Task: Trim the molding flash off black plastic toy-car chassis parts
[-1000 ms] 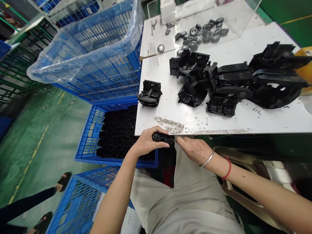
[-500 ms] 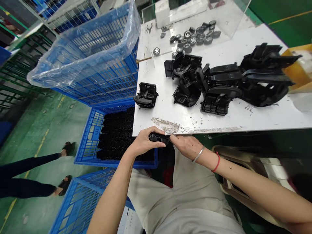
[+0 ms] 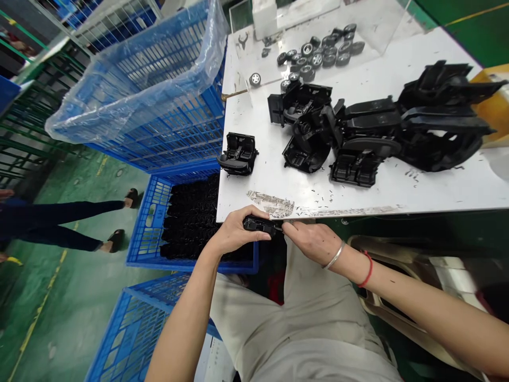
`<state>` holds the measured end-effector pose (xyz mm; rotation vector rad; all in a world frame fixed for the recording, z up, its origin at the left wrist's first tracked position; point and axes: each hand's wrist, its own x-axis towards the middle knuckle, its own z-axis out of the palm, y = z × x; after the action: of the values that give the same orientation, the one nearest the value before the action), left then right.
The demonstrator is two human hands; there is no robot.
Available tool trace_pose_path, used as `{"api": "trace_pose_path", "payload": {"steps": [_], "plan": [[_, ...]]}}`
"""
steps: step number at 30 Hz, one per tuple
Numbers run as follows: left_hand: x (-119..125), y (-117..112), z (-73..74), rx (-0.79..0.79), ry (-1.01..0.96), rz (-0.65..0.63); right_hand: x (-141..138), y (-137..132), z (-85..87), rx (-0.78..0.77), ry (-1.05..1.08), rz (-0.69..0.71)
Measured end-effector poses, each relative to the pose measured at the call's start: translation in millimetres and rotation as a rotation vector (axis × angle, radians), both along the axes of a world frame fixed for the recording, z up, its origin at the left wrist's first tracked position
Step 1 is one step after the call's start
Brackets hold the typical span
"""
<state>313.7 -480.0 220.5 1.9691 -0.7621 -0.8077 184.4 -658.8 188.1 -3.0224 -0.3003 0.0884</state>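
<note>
Just off the table's front edge, my left hand (image 3: 231, 233) grips a black plastic part (image 3: 258, 225) between thumb and fingers. It resembles the toy car interiors lying on the table. My right hand (image 3: 314, 241) is closed at the part's right end, fingers pinched round a thin metal tool (image 3: 279, 229). Most of that tool is hidden in the hand, so its exact kind cannot be made out. A single black toy car interior with seats (image 3: 239, 154) sits near the table's left edge. Several more black interiors (image 3: 353, 167) are heaped to the right.
Black toy wheels (image 3: 317, 59) lie at the back of the white table (image 3: 270, 178), by a clear plastic sheet. Dark shavings dot its front. On the left stand a plastic-lined blue crate (image 3: 159, 114) and a blue crate of black parts (image 3: 149, 212). A person's legs (image 3: 59, 212) are farther left.
My right hand has shifted slightly right, away from the part, showing more of the thin tool. My left hand keeps its hold. The person at left has moved up and right in view.
</note>
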Motion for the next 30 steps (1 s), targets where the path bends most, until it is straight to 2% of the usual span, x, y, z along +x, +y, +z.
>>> {"api": "trace_pose_path", "payload": {"steps": [12, 22, 30], "plan": [[0, 1, -1.2, -0.035, 0.018, -0.008, 1, 2, 0.4, -0.031, 0.081, 0.000], [0, 0, 0.1, -0.017, 0.004, -0.017, 14, 2, -4.5, 0.037, 0.057, 0.031], [1, 1, 1.2, -0.019, 0.001, -0.038, 2, 0, -3.3, 0.005, 0.019, 0.007]]}}
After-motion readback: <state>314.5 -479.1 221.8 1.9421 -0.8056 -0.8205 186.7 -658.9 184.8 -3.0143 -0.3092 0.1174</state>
